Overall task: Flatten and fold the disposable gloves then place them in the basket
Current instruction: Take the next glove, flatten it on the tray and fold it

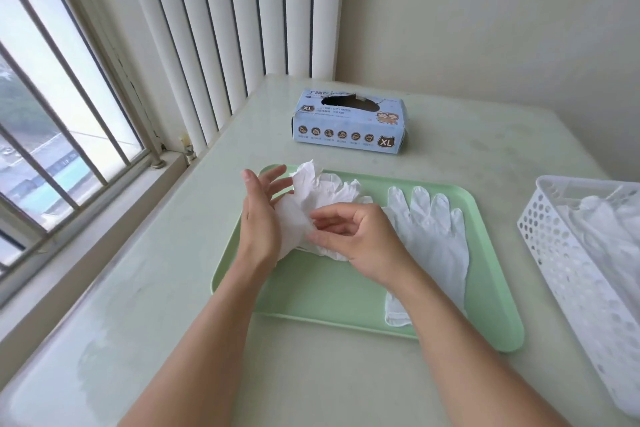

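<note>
Teasing apart a crumpled glove [311, 198] over the tray [311, 291] for flattening, right hand [353, 232] pinching, left hand [259, 211] open, bracing.

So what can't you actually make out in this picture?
Head view only:
- Crumpled gloves: how many are in the bunch; folds and both hands, left hand and right hand, cover it.
- Flat glove: its cuff is partly behind the right forearm.
- Basket: cut off by the right edge; the count of gloves inside is unclear.
- Glove box: small print too tiny to read; dark opening hides the contents.
</note>
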Action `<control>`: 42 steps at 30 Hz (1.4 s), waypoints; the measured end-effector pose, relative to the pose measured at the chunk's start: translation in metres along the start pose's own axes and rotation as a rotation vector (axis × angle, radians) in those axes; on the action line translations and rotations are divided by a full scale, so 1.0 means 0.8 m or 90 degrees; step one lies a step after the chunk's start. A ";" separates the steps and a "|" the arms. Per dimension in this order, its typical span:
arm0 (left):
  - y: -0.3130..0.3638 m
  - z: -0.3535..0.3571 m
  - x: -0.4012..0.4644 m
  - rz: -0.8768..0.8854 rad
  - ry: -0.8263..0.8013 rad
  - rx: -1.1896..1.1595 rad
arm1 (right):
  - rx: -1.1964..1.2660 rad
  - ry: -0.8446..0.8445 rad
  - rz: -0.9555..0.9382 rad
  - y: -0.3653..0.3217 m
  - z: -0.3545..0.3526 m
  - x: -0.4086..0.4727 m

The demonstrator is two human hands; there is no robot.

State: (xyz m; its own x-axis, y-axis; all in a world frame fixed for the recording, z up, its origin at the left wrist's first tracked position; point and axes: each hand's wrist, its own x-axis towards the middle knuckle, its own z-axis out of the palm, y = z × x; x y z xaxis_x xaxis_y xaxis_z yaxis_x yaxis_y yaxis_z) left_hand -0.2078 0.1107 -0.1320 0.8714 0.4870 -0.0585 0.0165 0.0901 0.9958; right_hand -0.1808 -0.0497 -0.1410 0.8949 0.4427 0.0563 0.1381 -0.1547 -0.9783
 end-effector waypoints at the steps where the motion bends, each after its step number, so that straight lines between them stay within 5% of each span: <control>1: 0.000 -0.001 -0.001 -0.007 -0.007 -0.008 | -0.038 0.020 -0.012 0.000 0.007 0.000; 5: 0.003 -0.006 0.000 0.013 -0.045 0.027 | 0.017 0.112 -0.038 0.003 0.017 0.002; 12: 0.002 -0.011 -0.006 0.078 -0.086 0.091 | 0.246 0.143 0.114 -0.003 -0.004 -0.002; 19: -0.009 -0.015 -0.011 0.282 -0.136 0.388 | 0.280 0.127 0.156 -0.014 -0.005 -0.004; 24: -0.022 -0.015 0.000 0.246 -0.079 0.500 | 0.780 0.111 0.185 -0.060 -0.030 -0.007; 26: -0.019 -0.017 0.004 0.223 -0.034 0.503 | 0.850 0.115 0.116 -0.078 -0.047 -0.013; 31: 0.015 -0.013 -0.035 0.436 0.021 0.339 | 0.815 0.159 0.046 -0.090 -0.057 -0.045; 34: 0.053 0.018 -0.083 0.542 -0.204 0.296 | 0.758 0.141 0.049 -0.088 -0.058 -0.063; 37: 0.072 0.061 -0.108 0.551 -0.378 0.297 | 0.678 0.140 0.060 -0.099 -0.063 -0.083; 40: 0.077 0.081 -0.107 0.548 -0.293 0.255 | 0.536 0.190 0.040 -0.110 -0.072 -0.099; 42: 0.086 0.085 -0.109 0.450 -0.292 0.192 | 0.360 0.256 0.052 -0.113 -0.082 -0.105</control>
State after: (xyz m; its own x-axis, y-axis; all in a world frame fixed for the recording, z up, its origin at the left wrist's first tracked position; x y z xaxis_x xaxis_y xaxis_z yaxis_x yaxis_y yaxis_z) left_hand -0.2490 0.0155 -0.0533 0.8365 -0.0588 0.5448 -0.5262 -0.3634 0.7688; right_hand -0.2409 -0.1311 -0.0440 0.9958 0.0706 -0.0590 -0.0805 0.3577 -0.9304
